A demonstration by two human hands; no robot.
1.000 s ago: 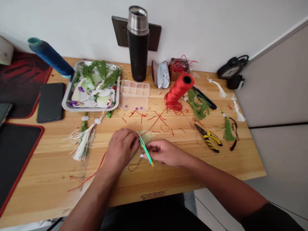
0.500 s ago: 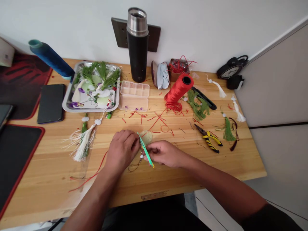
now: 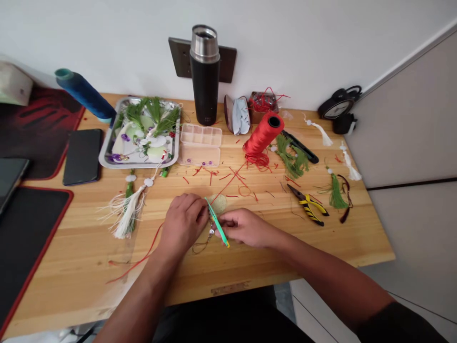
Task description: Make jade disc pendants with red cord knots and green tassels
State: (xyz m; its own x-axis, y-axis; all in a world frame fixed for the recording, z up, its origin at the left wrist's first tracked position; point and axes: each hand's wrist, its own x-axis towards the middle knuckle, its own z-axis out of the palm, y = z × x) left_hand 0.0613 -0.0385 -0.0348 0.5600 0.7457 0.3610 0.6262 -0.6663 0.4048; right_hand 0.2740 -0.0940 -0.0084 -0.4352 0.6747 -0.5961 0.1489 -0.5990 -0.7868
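Observation:
My left hand (image 3: 183, 221) is closed, its thumb and finger pinched on red cord (image 3: 228, 182) that runs in from the spool; the exact grip is partly hidden. A loose red cord tail (image 3: 143, 257) comes out by the left wrist. Opposite it, my right hand (image 3: 246, 228) has its fingers closed around a slim green tool (image 3: 218, 224) with a yellow end, slanting between both hands. Just behind the tool lies a pale green round pendant (image 3: 220, 204). A silvery bead (image 3: 212, 232) with a thin dark loop (image 3: 202, 247) hangs below the fingers.
Behind the hands stand a red cord spool (image 3: 264, 134), a clear bead box (image 3: 200, 155), a metal tray (image 3: 103, 159) and a black flask (image 3: 204, 90). Yellow-black pliers (image 3: 307, 205) lie right. Tassels (image 3: 128, 209) and a phone (image 3: 83, 156) lie left. Red cord scraps are scattered around.
The view has shifted slightly, so the desk items sit a little differently in frame. Both hands and the green tool keep nearly the same pose.

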